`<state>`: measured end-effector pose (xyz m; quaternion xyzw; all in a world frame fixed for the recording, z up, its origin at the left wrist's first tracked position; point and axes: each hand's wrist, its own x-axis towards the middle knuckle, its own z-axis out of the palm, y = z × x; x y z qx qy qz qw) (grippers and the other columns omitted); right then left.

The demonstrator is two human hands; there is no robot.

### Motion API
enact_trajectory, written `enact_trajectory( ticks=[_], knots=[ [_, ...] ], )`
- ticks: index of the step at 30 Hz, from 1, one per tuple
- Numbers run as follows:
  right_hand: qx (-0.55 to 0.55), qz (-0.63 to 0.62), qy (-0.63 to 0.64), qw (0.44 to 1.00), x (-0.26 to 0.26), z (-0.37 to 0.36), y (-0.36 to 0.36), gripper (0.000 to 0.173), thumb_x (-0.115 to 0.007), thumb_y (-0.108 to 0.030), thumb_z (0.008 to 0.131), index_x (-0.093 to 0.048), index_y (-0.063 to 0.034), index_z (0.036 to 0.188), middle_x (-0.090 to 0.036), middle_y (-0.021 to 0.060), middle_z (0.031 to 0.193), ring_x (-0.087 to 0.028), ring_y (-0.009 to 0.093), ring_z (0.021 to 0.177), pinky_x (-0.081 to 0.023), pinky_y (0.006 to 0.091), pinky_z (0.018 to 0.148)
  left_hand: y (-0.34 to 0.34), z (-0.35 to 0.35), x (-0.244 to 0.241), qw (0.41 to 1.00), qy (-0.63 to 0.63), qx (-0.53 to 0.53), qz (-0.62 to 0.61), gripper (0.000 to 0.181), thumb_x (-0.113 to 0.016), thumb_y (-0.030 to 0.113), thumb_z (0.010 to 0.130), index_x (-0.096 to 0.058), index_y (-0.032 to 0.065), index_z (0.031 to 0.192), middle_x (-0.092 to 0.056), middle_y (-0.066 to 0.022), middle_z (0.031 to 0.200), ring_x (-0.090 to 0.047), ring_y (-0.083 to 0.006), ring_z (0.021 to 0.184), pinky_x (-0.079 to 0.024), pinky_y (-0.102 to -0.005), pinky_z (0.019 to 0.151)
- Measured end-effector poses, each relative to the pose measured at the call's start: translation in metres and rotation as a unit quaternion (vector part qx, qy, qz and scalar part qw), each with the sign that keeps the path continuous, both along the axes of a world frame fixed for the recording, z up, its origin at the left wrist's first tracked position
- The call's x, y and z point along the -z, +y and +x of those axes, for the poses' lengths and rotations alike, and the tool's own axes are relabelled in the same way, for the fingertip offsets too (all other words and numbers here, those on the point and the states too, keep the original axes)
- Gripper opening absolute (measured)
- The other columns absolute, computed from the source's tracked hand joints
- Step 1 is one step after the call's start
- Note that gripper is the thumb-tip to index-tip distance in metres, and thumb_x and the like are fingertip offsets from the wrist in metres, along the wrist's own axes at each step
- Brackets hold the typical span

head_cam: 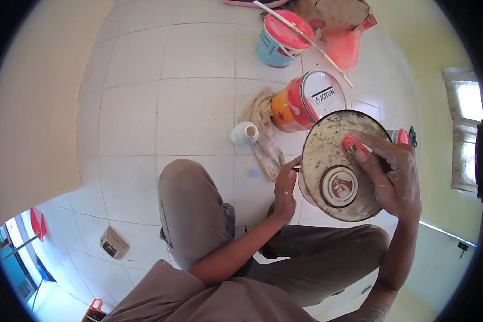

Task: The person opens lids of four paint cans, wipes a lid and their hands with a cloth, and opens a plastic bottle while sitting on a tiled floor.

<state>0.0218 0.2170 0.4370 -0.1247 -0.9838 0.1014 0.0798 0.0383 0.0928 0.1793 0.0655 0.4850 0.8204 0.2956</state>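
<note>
A round metal paint tin [320, 153] is tilted before me, its top crusted with pale, dark-flecked residue. Towards the lower part of that top sits a round spout cap [340, 187] with a white ring. My left hand [286, 193] grips the tin's left side, with the fingertips partly hidden by the rim. Over the top's right half, my right hand [394, 173] pinches a small red object [352, 141] against the crusted surface. Fingers cover most of it, so its kind cannot be told. Pale dust marks both hands.
Beyond the tin, a Jotun paint can [294, 104] lies near a stained cloth [261, 124] and an uncapped white plastic bottle [243, 133]. A wooden stick [326, 58] leans across a pink-lidded bucket [275, 48]. A blue cap [254, 173] rests on the tiles.
</note>
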Motion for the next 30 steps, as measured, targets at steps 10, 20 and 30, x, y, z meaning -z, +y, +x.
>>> enact_trajectory(
  ticks=[10, 20, 30],
  knots=[
    [0.006, -0.129, -0.094, 0.987, 0.038, 0.01, 0.035, 0.032, -0.069, -0.004, 0.082, -0.069, -0.0015, 0.114, -0.057, 0.01, 0.059, -0.053, 0.027, 0.051, -0.041, 0.0366, 0.056, 0.012, 0.016, 0.05, 0.993, -0.036, 0.103, -0.037, 0.054, -0.032, 0.039, 0.107, -0.049, -0.0033, 0.135, -0.056, -0.0141, 0.126, -0.054, -0.0202, 0.118, -0.043, -0.0353, 0.101],
    [-0.002, -0.183, -0.131, 0.974, 0.06, 0.027, 0.056, 0.023, -0.069, -0.005, 0.08, -0.066, -0.0008, 0.102, -0.057, 0.0108, 0.06, -0.053, 0.032, 0.048, -0.037, 0.0401, 0.049, 0.016, 0.04, 0.094, 0.988, 0.049, 0.131, -0.071, 0.071, -0.068, 0.031, 0.092, -0.037, -0.0017, 0.145, -0.052, -0.0128, 0.138, -0.052, -0.0215, 0.125, -0.04, -0.0363, 0.108],
    [-0.051, -0.167, -0.112, 0.978, 0.063, 0.006, 0.038, 0.019, -0.069, -0.006, 0.083, -0.069, -0.0004, 0.101, -0.058, 0.0147, 0.06, -0.055, 0.033, 0.051, -0.04, 0.0394, 0.051, 0.006, 0.047, 0.113, 0.975, -0.106, 0.188, 0.051, 0.065, -0.064, 0.034, 0.096, -0.038, -0.0004, 0.145, -0.054, -0.0121, 0.137, -0.052, -0.0197, 0.125, -0.042, -0.0363, 0.107]
  ],
)
